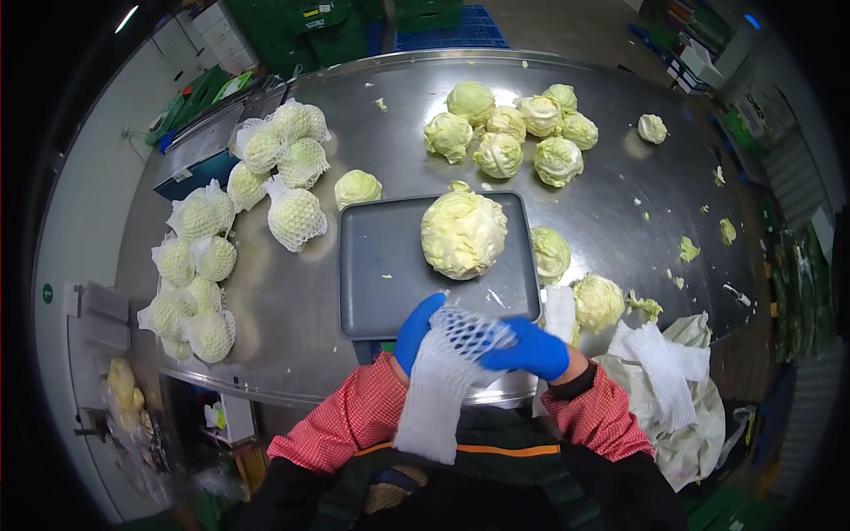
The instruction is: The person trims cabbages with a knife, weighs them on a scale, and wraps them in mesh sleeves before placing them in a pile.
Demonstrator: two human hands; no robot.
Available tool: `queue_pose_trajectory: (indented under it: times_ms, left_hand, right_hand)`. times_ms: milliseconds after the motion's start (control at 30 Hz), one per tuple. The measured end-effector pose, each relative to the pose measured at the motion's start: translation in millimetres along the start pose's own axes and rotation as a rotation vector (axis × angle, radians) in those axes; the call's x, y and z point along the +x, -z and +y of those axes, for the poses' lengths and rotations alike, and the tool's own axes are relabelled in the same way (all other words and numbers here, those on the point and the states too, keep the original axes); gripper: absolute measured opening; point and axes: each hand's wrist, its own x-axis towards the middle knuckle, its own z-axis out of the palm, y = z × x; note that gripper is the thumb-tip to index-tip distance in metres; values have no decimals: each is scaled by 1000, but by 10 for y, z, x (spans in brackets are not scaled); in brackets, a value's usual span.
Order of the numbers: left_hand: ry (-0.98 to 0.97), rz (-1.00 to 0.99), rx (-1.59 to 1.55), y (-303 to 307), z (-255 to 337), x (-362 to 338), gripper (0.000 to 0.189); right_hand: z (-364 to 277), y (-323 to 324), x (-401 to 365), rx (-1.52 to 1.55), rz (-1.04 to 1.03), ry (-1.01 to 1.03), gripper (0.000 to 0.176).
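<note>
My left hand [416,334], in a blue glove, is closed on the left side of a white foam net sleeve [436,389]. On the sleeve's other side, my right hand [529,349], gloved too, pinches its upper edge. The mesh is stretched between my hands, and its lower part hangs down over my apron. Just beyond them, a large pale cabbage [463,235] rests on a grey tray [381,305], with nothing around it.
Netted cabbages [296,217] stand on the steel table [292,301] at left. Several bare cabbages [498,156] sit at the back, others right of the tray. Leaf scraps [689,249] lie at right. More white sleeves [660,372] lie on a plastic bag [699,442] at the lower right.
</note>
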Motion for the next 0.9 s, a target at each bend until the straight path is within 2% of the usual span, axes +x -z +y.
queue_pose_trajectory:
  times_ms: [33, 67, 100, 167, 200, 300, 333, 367, 433, 500, 533, 600, 667, 700, 733, 767, 833, 867, 900]
  left_hand:
    - [69, -144, -92, 20, 11, 2, 56]
    - [227, -417, -224, 163, 35, 82, 65]
    - [55, -52, 254, 645, 76, 39, 57]
    - [90, -93, 929, 27, 11, -238, 53]
    - [131, -92, 1030, -224, 47, -305, 68]
    - [-119, 480, 1553, -70, 456, -231, 44]
    - [-439, 599, 1784, -59, 565, -168, 45]
    - [-784, 711, 1990, -72, 701, -78, 45]
    - [-1148, 684, 1687, -186, 1092, 448, 47]
    - [-701, 655, 1274, 184, 1453, 858, 52]
    - [-487, 623, 1068, 266, 1552, 974, 55]
    - [-434, 490, 853, 20, 1430, 863, 60]
    - [-425, 315, 710, -52, 1297, 703, 64]
    - [-443, 201, 678, -39, 1274, 612, 65]
    - [-350, 83, 538, -90, 1217, 487, 57]
    - [-354, 96, 480, -128, 1118, 377, 54]
    - [-364, 125, 363, -143, 942, 157, 49]
    - [-360, 69, 300, -116, 904, 92, 40]
    - [-284, 0, 260, 2, 913, 42, 39]
  right_hand:
    - [44, 139, 7, 150, 26, 65, 45]
    - [-44, 125, -12, 343, 99, 175, 43]
    - [-138, 115, -32, 534, 172, 286, 42]
    - [-175, 317, -109, 481, 186, 302, 36]
    - [-286, 310, -132, 317, 185, 206, 26]
    - [-261, 476, 19, -342, 519, 167, 18]
    - [-217, 509, 126, -316, 701, 223, 17]
    - [-301, 430, 235, -318, 889, 256, 23]
    - [-241, 849, 653, -625, 882, 478, 31]
    - [-60, 1266, 1013, -721, 797, 505, 36]
    - [93, 1505, 1189, -381, 704, 252, 39]
    - [245, 1576, 1203, -628, 709, 451, 39]
    - [231, 1409, 1024, -249, 651, 331, 39]
    - [74, 1159, 860, -109, 597, 376, 38]
    - [-38, 933, 708, 29, 540, 417, 38]
    - [-60, 797, 619, 167, 478, 452, 38]
    - [25, 669, 572, 413, 341, 270, 38]
    - [132, 647, 601, -366, 426, 332, 40]
    - [-27, 321, 547, -132, 340, 255, 38]
